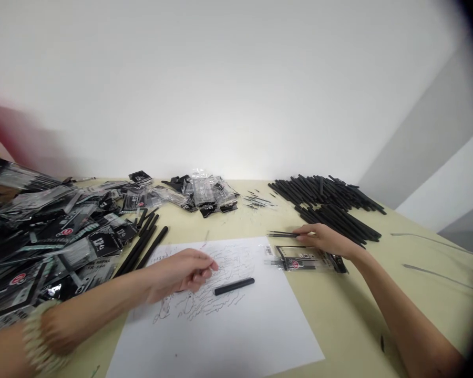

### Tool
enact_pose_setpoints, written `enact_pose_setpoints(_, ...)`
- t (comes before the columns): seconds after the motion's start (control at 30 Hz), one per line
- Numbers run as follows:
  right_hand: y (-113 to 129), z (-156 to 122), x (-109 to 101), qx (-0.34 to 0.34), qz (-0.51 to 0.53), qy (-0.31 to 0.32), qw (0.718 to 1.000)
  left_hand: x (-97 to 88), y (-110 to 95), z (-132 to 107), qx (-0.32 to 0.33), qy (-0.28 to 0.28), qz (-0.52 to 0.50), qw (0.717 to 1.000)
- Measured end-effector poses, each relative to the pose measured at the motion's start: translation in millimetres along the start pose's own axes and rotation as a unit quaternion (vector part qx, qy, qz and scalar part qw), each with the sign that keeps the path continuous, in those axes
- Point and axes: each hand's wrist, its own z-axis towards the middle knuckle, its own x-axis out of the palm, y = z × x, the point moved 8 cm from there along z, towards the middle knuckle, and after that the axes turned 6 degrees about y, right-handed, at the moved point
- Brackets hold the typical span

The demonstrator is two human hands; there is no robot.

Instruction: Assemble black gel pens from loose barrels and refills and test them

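Observation:
Over a sheet of white paper (256, 336) covered with scribbled lines, my left hand (187, 272) is closed, thumb and fingertips pressed together. What it pinches, if anything, I cannot make out. A short black pen barrel (234, 286) lies on the paper just right of that hand. My right hand (325, 239) is closed around a few thin dark pen refills (283, 234), whose tips point left. Below these refills, a clear and black refill packet (305, 261) lies across the paper's right edge, partly hidden by my right hand.
Many refill packets (90, 244) are heaped on the left. Several black barrels (152, 247) lie beside them. More packets (205, 191) and loose small refills or tips (258, 199) lie at the back. Black barrels (323, 191) are piled at the right rear, against the white wall.

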Motion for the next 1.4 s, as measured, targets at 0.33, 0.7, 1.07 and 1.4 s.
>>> enact_pose_setpoints(0.33,-3.1,2.0,-7.1,-0.021,-0.098,-0.048,0.994,-25.7,-74.7,131.4,0.144,-0.143,0.334,0.92)
enact_pose_setpoints(0.7,6.7,-3.3,-7.7,-0.041,-0.136,-0.054,0.988,-17.4,-101.6,165.8,0.296,-0.188,0.489,0.799)
enact_pose_setpoints(1.07,30.7,-11.6,-5.7,-0.048,-0.108,-0.027,0.993,-19.7,-121.0,88.1,0.33,-0.26,0.505,0.754)
enact_pose_setpoints(1.4,19.4,-14.1,26.2,0.011,-0.095,0.102,0.99,45.4,-49.2,-2.6,0.318,-0.14,0.521,0.779)
